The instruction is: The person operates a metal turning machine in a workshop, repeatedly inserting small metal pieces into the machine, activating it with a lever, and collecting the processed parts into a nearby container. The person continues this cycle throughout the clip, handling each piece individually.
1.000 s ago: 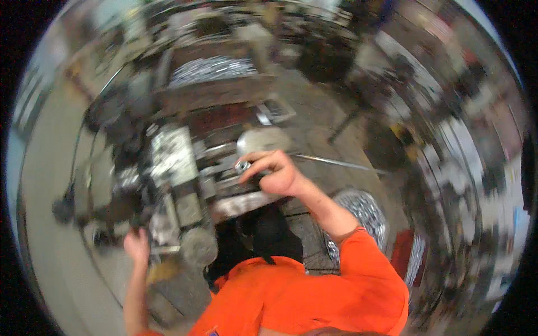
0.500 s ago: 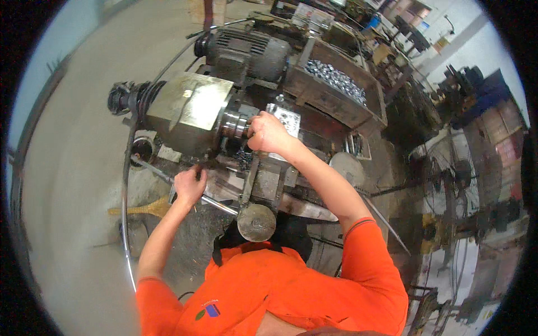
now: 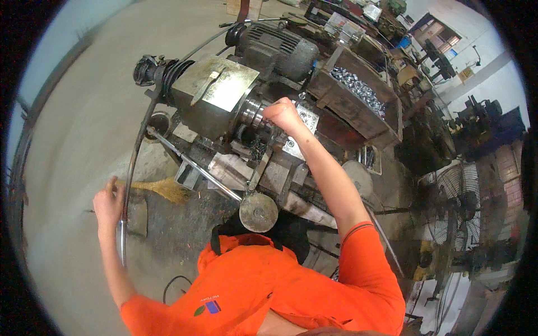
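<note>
My right hand (image 3: 283,116) is closed just in front of the shiny round spindle chuck (image 3: 252,112) of a small lathe. Whatever its curled fingers hold there is hidden behind the hand. Beside it, a drilled metal block (image 3: 307,119) sits on the machine. Out to the left, my left hand (image 3: 108,204) hangs next to a long, dark lever bar (image 3: 132,168) with a bright lower end. Its fingers are partly spread, with nothing visible in them; whether they touch the bar is unclear.
A rusty bin (image 3: 330,92) of small shiny metal parts stands beyond the motor (image 3: 280,50). A silver rod (image 3: 196,168) slants across the near left side toward a round handwheel (image 3: 258,213). Also around are a straw broom (image 3: 165,189) and a standing fan (image 3: 457,204).
My left hand has moved away from the silver rod, out left to the long lever bar. My right hand stays at the chuck. The whole view has shifted slightly.
</note>
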`<state>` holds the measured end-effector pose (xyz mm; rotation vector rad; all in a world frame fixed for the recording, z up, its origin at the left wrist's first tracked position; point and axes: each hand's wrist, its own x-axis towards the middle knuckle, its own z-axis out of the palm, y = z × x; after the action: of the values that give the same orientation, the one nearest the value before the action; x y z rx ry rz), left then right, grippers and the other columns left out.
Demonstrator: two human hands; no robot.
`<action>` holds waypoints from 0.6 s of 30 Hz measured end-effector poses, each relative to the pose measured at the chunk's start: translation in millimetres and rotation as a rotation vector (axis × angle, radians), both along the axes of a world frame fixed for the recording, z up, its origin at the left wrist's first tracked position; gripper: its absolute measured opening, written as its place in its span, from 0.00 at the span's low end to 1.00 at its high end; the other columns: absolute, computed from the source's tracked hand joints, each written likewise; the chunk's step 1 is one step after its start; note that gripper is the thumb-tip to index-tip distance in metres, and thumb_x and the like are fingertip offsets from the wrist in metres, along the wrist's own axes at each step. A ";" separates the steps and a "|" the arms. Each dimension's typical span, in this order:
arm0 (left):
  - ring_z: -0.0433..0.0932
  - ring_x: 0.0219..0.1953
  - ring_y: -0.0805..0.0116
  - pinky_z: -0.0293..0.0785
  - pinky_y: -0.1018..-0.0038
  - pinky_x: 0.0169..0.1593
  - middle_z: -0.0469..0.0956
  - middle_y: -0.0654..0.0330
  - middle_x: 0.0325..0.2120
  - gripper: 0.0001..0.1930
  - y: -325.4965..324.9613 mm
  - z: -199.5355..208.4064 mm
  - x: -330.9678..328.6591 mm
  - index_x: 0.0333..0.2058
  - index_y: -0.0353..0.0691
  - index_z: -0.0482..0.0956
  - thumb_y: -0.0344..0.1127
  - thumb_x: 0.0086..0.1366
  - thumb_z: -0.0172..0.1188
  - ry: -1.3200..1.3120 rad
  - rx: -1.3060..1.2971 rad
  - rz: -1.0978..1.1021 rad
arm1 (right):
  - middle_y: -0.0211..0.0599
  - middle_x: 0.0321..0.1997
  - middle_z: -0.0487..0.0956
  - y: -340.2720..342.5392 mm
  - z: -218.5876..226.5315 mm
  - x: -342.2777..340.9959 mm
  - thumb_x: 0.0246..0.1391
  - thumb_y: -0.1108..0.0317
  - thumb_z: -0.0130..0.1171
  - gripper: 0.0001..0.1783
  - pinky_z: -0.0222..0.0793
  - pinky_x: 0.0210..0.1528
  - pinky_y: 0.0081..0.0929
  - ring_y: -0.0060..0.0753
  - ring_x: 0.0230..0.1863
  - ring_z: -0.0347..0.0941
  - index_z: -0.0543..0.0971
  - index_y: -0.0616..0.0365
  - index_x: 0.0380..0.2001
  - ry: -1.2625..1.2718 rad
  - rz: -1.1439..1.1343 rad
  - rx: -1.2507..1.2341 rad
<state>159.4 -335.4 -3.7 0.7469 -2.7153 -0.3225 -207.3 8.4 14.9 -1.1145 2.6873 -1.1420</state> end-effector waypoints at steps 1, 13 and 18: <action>0.77 0.27 0.52 0.71 0.64 0.32 0.77 0.50 0.25 0.16 3.1 -8.9 10.4 0.43 0.38 0.75 0.37 0.57 0.57 -0.058 0.004 0.008 | 0.39 0.13 0.74 2.9 -10.0 -12.6 0.34 0.66 0.56 0.10 0.64 0.21 0.23 0.22 0.16 0.69 0.78 0.65 0.15 -0.004 0.036 0.021; 0.76 0.29 0.47 0.71 0.57 0.34 0.76 0.45 0.23 0.11 -13.3 -49.9 -3.3 0.31 0.32 0.74 0.33 0.50 0.57 -0.280 -0.046 0.195 | 0.48 0.25 0.78 -12.1 10.6 30.5 0.29 0.59 0.55 0.15 0.68 0.38 0.35 0.50 0.33 0.75 0.80 0.57 0.21 -0.093 -0.316 -0.006; 0.76 0.25 0.52 0.72 0.60 0.31 0.76 0.50 0.20 0.05 -135.0 -59.4 5.0 0.24 0.38 0.73 0.32 0.49 0.57 -0.385 -0.386 0.197 | 0.46 0.22 0.77 -10.6 -1.8 25.0 0.28 0.60 0.55 0.14 0.67 0.35 0.32 0.45 0.30 0.74 0.79 0.58 0.19 -0.198 -0.328 -0.047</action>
<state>164.4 -470.4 -63.1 1.0306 -2.8794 0.4217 -182.4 -2.2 13.1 -0.5383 2.7606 -1.2846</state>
